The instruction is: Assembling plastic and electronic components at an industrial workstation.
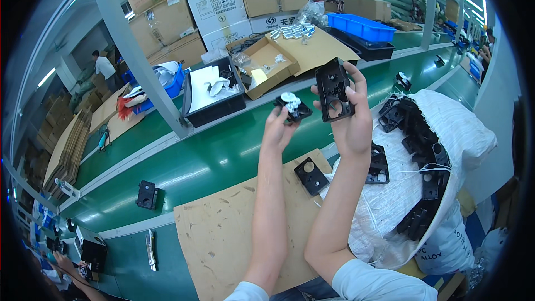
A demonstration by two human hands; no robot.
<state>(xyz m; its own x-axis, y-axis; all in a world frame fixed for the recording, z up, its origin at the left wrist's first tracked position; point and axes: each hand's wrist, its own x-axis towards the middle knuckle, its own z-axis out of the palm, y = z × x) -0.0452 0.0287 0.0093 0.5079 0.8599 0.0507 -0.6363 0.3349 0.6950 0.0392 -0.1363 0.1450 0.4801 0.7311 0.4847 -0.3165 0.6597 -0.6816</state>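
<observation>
My right hand (pixel 356 112) holds up a black plastic housing (pixel 330 81), a rectangular shell with a round opening near its lower end. Fingers and thumb grip it along its right side. To the left, my left hand (pixel 280 129) is closed on a smaller black plastic part (pixel 301 112) with white round pieces (pixel 290 100) on top. Both parts are above the green conveyor belt, close together but apart. Below them a black plastic plate (pixel 311 176) with a round hole lies on the cardboard sheet (pixel 223 234).
At right, a white woven sack (pixel 368 217) spills several black housings (pixel 429 159). More black parts ride the green belt (pixel 200 164), including one housing (pixel 147 194). A utility knife (pixel 151 249) lies at lower left. Beyond the belt stand a black bin (pixel 214 108), an open carton (pixel 284 72) and a blue tray (pixel 361 27).
</observation>
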